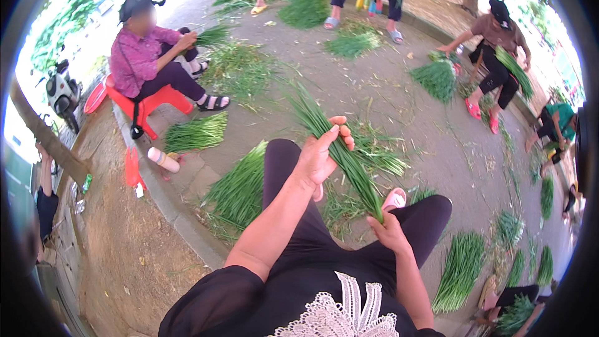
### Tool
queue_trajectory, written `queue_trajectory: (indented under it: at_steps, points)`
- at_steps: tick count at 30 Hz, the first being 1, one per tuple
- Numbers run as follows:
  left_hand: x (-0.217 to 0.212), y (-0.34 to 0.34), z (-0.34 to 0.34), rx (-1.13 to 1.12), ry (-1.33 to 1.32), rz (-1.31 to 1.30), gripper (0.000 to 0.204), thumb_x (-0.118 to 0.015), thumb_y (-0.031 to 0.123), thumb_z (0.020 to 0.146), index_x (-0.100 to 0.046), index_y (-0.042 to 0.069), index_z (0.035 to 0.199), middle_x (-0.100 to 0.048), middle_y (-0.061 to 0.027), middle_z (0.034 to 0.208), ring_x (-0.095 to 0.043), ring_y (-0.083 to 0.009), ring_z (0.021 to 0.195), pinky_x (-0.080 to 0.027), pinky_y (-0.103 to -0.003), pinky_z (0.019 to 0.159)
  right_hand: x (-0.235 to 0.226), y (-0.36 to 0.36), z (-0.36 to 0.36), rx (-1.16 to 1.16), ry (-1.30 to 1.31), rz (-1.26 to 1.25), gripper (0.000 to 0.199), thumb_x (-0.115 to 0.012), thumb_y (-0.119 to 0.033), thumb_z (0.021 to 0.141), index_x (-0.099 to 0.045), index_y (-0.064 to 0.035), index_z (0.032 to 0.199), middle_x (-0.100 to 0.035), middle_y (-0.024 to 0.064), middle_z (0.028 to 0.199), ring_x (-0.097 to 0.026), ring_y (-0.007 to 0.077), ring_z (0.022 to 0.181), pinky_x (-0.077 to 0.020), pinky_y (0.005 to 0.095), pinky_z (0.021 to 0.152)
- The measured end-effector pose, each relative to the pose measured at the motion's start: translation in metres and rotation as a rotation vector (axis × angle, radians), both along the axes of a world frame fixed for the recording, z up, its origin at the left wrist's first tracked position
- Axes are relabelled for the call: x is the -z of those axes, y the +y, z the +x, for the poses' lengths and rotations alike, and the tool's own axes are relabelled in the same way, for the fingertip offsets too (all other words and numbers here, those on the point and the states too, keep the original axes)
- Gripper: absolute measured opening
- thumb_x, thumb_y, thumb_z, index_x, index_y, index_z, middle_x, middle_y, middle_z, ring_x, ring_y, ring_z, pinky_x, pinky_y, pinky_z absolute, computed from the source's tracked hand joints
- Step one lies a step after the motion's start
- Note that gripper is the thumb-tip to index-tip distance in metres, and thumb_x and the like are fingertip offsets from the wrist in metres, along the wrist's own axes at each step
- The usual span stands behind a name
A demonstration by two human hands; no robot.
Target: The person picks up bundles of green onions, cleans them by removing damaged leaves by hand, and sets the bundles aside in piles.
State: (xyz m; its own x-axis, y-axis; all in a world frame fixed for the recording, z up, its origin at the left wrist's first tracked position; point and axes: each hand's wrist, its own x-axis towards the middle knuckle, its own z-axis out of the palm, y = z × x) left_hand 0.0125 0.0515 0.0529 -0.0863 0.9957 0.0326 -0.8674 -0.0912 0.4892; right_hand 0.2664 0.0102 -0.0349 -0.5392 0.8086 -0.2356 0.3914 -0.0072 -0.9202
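Note:
My left hand (317, 159) is wrapped around the middle of a bundle of green chives (357, 178); its fingertips show on the far side. The long, thin leaves point away from me to the upper left. Close to my right knee, my right hand (391, 232) grips the near end of the same bundle. Loose chives and trimmings (374, 150) lie on the ground beyond my hands. A larger pile of chives (240, 184) rests to the left of my left knee.
At the left, a person sits on a red plastic stool (146, 109), holding greens. A pink-and-white bottle (163, 160) and a red bag (133, 167) lie by the curb (178, 212). More chives (460, 271) lie at my right. Other seated people handle greens across the pavement.

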Motion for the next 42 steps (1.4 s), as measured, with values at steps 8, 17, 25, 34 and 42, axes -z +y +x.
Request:
queue_trajectory:
  at_steps: [8, 17, 25, 34, 42]
  points:
    - [-0.012, -0.016, -0.02, -0.047, -0.034, 0.108, 0.021, -0.048, 0.009, 0.089, -0.051, 0.005, 0.11, -0.056, -0.0064, 0.089, -0.056, -0.0183, 0.082, -0.048, -0.034, 0.076, -0.023, -0.007, 0.005, 0.11, -0.189, 0.346, 0.015, -0.054, -0.013, 0.083, -0.053, 0.002, 0.084, -0.05, 0.0179, 0.058, -0.054, 0.0312, 0.053, -0.0395, 0.0365, 0.051]
    - [-0.013, -0.021, -0.023, -0.06, 0.095, 0.163, 0.02, -0.045, 0.008, 0.091, -0.053, 0.004, 0.108, -0.058, -0.0073, 0.09, -0.057, -0.0187, 0.081, -0.048, -0.032, 0.073, -0.028, -0.013, 0.009, 0.113, -0.204, 0.478, 0.018, -0.053, -0.011, 0.082, -0.057, 0.0009, 0.095, -0.052, 0.0181, 0.061, -0.055, 0.0325, 0.055, -0.0409, 0.0365, 0.051]
    - [-0.011, -0.023, -0.026, -0.074, 0.139, 0.129, 0.021, -0.045, 0.008, 0.091, -0.052, 0.004, 0.11, -0.058, -0.0077, 0.089, -0.057, -0.0189, 0.08, -0.048, -0.032, 0.073, -0.031, -0.013, 0.009, 0.079, -0.246, 0.446, 0.014, -0.053, -0.01, 0.082, -0.055, 0.0006, 0.09, -0.052, 0.0193, 0.061, -0.055, 0.0359, 0.058, -0.0411, 0.0384, 0.052]
    - [-0.017, -0.025, -0.039, -0.173, 0.109, 0.117, 0.025, -0.044, 0.017, 0.092, -0.05, 0.005, 0.113, -0.059, -0.0083, 0.087, -0.058, -0.0189, 0.077, -0.049, -0.033, 0.071, -0.018, -0.014, 0.027, 0.099, -0.331, 0.467, 0.012, -0.054, -0.01, 0.082, -0.055, -0.001, 0.09, -0.052, 0.0202, 0.063, -0.054, 0.0377, 0.061, -0.0414, 0.0409, 0.054]
    - [-0.01, -0.022, -0.053, -0.326, 0.042, 0.073, 0.03, -0.041, 0.026, 0.094, -0.048, 0.006, 0.115, -0.059, -0.007, 0.084, -0.052, -0.0153, 0.065, -0.044, -0.029, 0.059, -0.021, -0.018, 0.022, 0.109, -0.29, 0.484, 0.015, -0.054, -0.013, 0.083, -0.051, 0.0014, 0.081, -0.046, 0.0179, 0.057, -0.047, 0.0332, 0.051, -0.0366, 0.0384, 0.049]
